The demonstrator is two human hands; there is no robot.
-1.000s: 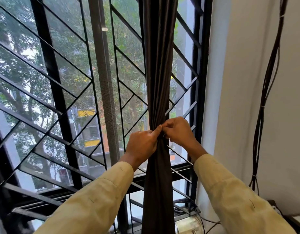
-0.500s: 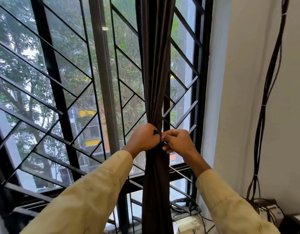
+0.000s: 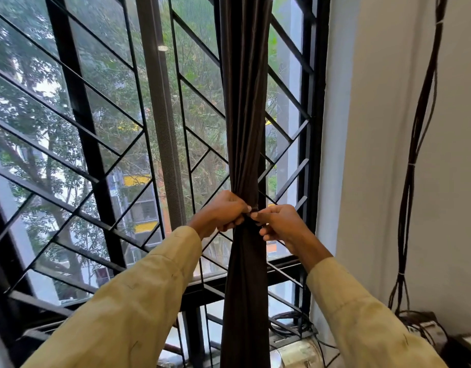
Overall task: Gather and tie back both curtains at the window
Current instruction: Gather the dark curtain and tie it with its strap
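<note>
So the dark curtain [image 3: 245, 128] hangs bunched into one column in front of the window grille [image 3: 78, 144], near its right edge. Left hand [image 3: 222, 213] and right hand [image 3: 281, 224] meet at its cinched waist, fingers [image 3: 263, 231] pinched tight on a thin tie there.

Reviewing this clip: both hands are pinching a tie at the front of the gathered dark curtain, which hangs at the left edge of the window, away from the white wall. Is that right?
Not quite. In the head view the gathered dark curtain hangs near the window's right edge, close to the white wall, not at the left. The rest holds: the left hand and right hand meet at its front, pinching what looks like a tie.
</note>
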